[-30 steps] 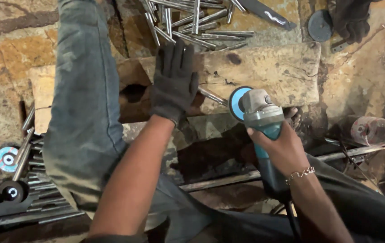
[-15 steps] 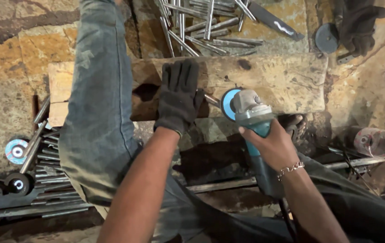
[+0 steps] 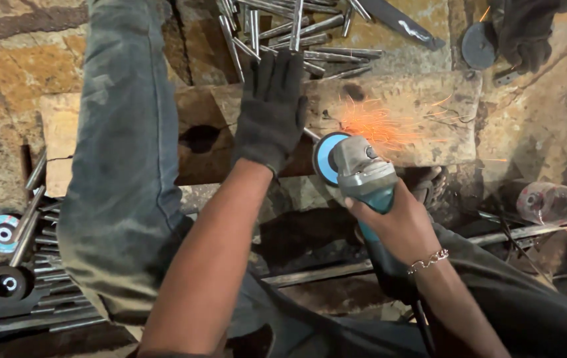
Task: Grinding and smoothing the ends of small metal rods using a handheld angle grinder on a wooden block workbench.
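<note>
Metal rod [image 3: 310, 135] — lies across wooden block [image 3: 396, 113], long axis left-right, pinned flat under gloved left hand [image 3: 271, 113]. Right hand [image 3: 396, 222] closed around 1 angle grinder [image 3: 358, 174] — disc touching rod's exposed right end, sparks flying.

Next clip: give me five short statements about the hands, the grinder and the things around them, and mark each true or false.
1. The left hand wears a dark glove. True.
2. The right hand is gloved too. False: it is bare, with a bracelet at the wrist.
3. Sparks fly over the wooden block beside the grinder. True.
4. The left hand holds the grinder. False: the right hand holds it; the left presses flat on the block.
5. Metal rods lie beyond the block. True.
</note>
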